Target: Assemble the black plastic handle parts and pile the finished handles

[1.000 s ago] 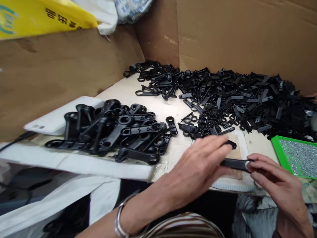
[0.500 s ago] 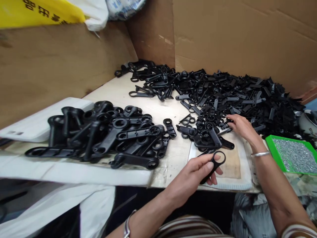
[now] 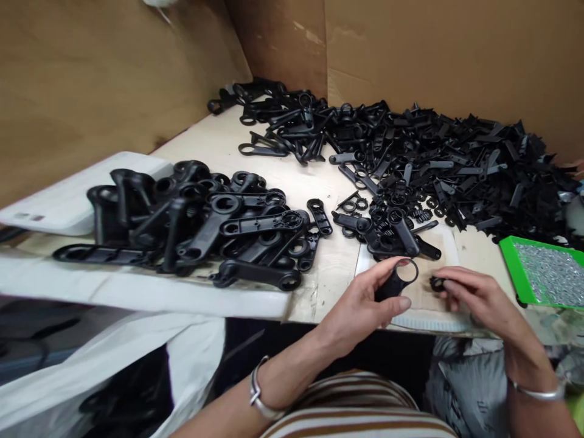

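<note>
Nearest you, your left hand (image 3: 360,307) is curled around a black lever (image 3: 396,281). The thumb lies under its shaft and the forefinger arches over its open ring end, which points up and away from you. Just to the right of those fingers, your right hand (image 3: 477,298) has its fingertips pinched closed on a small black ring (image 3: 437,283). It holds the ring close beside the lever's ring end, and the two parts are not yet touching. Both hands hover over a tan pad (image 3: 429,298) at the table's front edge.

Right of your right fingers sits a green tray (image 3: 511,267) filled with silvery screws (image 3: 550,274). Just beyond your fingertips lies a small cluster of levers and rings (image 3: 392,234). To the left of your left fingers is a heap of larger black handles (image 3: 219,225). Farther out a broad spread of loose black parts (image 3: 433,158) reaches back to the cardboard wall (image 3: 433,55).
</note>
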The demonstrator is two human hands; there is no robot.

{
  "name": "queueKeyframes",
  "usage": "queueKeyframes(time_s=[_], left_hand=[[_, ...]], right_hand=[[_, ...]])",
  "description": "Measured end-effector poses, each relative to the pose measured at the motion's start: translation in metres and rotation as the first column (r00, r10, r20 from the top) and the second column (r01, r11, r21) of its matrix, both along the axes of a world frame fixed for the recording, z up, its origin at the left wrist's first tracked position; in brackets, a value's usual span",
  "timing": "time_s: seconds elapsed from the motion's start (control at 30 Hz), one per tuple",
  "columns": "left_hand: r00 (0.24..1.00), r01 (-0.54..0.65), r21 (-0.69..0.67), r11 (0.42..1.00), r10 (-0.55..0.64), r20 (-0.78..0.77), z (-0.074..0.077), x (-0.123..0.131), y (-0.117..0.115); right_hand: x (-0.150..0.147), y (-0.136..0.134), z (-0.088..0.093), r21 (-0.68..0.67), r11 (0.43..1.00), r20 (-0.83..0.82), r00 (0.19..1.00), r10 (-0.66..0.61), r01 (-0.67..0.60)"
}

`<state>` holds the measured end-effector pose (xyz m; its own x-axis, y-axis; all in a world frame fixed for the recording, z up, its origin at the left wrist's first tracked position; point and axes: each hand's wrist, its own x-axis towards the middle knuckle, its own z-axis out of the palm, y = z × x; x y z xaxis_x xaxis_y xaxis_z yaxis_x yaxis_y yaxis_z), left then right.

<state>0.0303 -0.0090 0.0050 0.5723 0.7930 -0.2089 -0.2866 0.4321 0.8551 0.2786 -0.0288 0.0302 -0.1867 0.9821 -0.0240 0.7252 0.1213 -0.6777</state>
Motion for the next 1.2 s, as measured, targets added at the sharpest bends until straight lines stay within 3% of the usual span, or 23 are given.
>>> queueKeyframes(time_s=[0.13,0.27,0.37,0.5,0.6,0.73,0.87,1.0,1.2], left_hand=[[0.996,-0.086,0.051,0.995,0.087,-0.025,-0.001,0.002,-0.004],[0.987,-0.089,0.194,0.977,0.112,-0.113,0.003,-0.005,-0.007],[0.992,-0.019,0.152,0.988,0.038,-0.122,0.002,-0.011,-0.008],[0.999,-0.028,0.029,0.999,0.027,0.046,-0.002,-0.015,-0.008],[0.982,-0.036,-0.053,0.998,0.045,0.183,-0.004,-0.015,-0.007],[0.969,-0.064,-0.104,0.993,0.086,0.23,-0.004,-0.013,-0.006],[0.98,-0.087,-0.044,0.995,0.094,0.175,-0.004,-0.011,-0.008],[0.988,-0.102,0.031,0.994,0.097,0.123,-0.006,-0.012,-0.007],[0.991,-0.054,0.329,0.943,0.09,-0.096,-0.008,-0.016,-0.008]], right_hand=[[-0.016,-0.009,-0.018,0.2,0.977,0.308,0.951,0.002,-0.067],[-0.012,-0.008,-0.025,0.244,0.963,0.41,0.912,0.007,-0.117],[-0.006,-0.004,-0.029,0.254,0.958,0.408,0.913,0.016,-0.13],[-0.007,-0.007,-0.021,0.232,0.967,0.362,0.932,0.017,-0.107],[-0.022,-0.016,-0.008,0.281,0.96,0.138,0.99,-0.036,-0.004],[-0.062,-0.021,0.0,0.425,0.894,-0.118,0.988,-0.1,0.142],[-0.097,-0.011,-0.005,0.543,0.837,-0.042,0.997,-0.057,0.071],[-0.106,-0.003,-0.012,0.579,0.815,0.063,0.996,-0.067,0.018],[-0.106,-0.004,-0.01,0.572,0.818,0.13,0.991,-0.008,-0.068]])
